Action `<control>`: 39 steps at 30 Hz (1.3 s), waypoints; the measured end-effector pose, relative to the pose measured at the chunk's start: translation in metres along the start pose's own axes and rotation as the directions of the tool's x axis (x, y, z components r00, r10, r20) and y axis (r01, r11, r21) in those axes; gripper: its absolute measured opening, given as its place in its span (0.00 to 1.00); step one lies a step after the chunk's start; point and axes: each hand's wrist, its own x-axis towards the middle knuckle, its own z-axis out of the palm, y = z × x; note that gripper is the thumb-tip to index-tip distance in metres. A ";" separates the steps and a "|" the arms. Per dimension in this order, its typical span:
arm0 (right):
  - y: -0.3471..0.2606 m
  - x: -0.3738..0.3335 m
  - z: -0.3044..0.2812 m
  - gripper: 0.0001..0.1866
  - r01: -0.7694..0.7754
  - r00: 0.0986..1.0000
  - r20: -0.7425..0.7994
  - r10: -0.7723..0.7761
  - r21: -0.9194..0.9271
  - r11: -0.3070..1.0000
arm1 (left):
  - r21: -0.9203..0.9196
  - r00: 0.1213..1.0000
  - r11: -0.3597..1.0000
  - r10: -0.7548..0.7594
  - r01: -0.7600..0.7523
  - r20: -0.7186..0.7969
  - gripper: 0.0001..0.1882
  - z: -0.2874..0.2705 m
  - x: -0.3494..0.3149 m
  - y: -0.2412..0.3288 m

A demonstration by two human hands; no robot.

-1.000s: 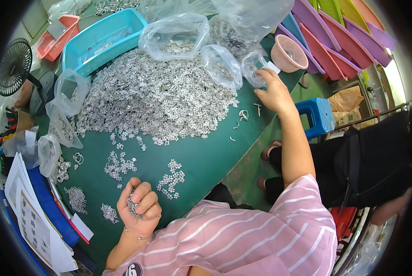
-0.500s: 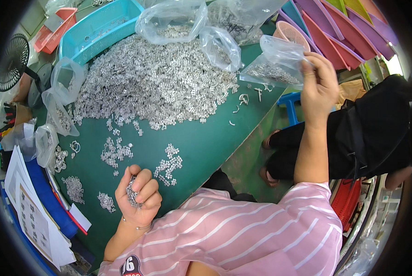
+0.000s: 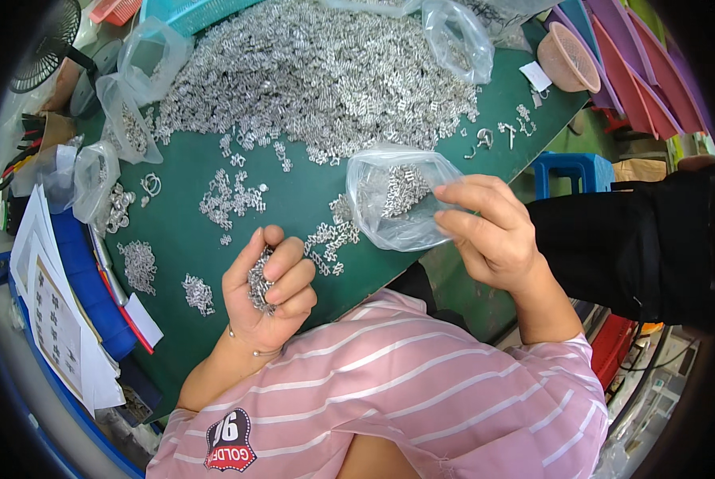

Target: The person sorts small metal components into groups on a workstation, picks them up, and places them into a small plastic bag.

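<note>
Head view: looking down on a dark green table [image 3: 293, 199] that is carrying small silver metal parts.
Left hand: the left hand [image 3: 268, 291] is resting at the near table edge, at about 7 o'clock from the picture's middle, fingers curled together and clutching a fistful of small silver metal clips [image 3: 259, 281], thumb standing up beside them.
Right hand: the right hand [image 3: 493, 231] is hovering at about 3 o'clock, thumb and fingertips pinching the rim of a small clear plastic bag [image 3: 397, 199].
Bag: it is hanging open-mouthed between the two hands, just above the table edge, holding a few silver clips inside.
Big heap: a wide pile of loose silver clips [image 3: 325, 72] is lying at 12 o'clock, well beyond both hands.
Small clusters: little groups of clips [image 3: 229, 199] are lying between the pile and the left hand.
Side bags: other clear bags of parts [image 3: 126, 120] are sitting at 10 o'clock.
Bowl: a pink plastic basket [image 3: 569, 60] is standing at 2 o'clock.
</note>
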 end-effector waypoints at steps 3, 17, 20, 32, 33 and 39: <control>-0.005 -0.007 -0.006 0.13 -0.013 0.996 0.090 0.018 -0.057 0.998 | -0.002 1.000 1.000 0.000 0.000 -0.004 0.16 0.000 0.000 0.000; -0.002 0.007 0.003 0.15 -0.527 0.813 -0.161 0.560 0.206 0.824 | 0.002 1.000 1.000 -0.011 0.011 0.011 0.17 -0.003 0.001 0.000; -0.004 0.005 0.008 0.13 -0.578 0.773 -0.112 0.625 0.281 0.766 | 0.002 1.000 1.000 -0.010 0.010 0.013 0.16 -0.002 0.001 0.000; -0.005 0.018 0.002 0.10 -0.141 0.954 -0.272 0.123 -0.047 0.989 | -0.009 0.999 1.000 -0.017 0.017 0.038 0.18 -0.005 0.000 0.001; -0.018 0.024 -0.002 0.09 -0.140 0.965 -0.229 0.130 -0.026 0.990 | -0.013 0.999 1.000 -0.018 0.019 0.031 0.17 -0.005 0.000 0.001; -0.019 0.025 0.014 0.06 -0.265 0.906 0.272 0.325 -0.236 0.935 | -0.024 1.000 1.000 -0.017 0.017 0.007 0.16 -0.001 0.000 -0.002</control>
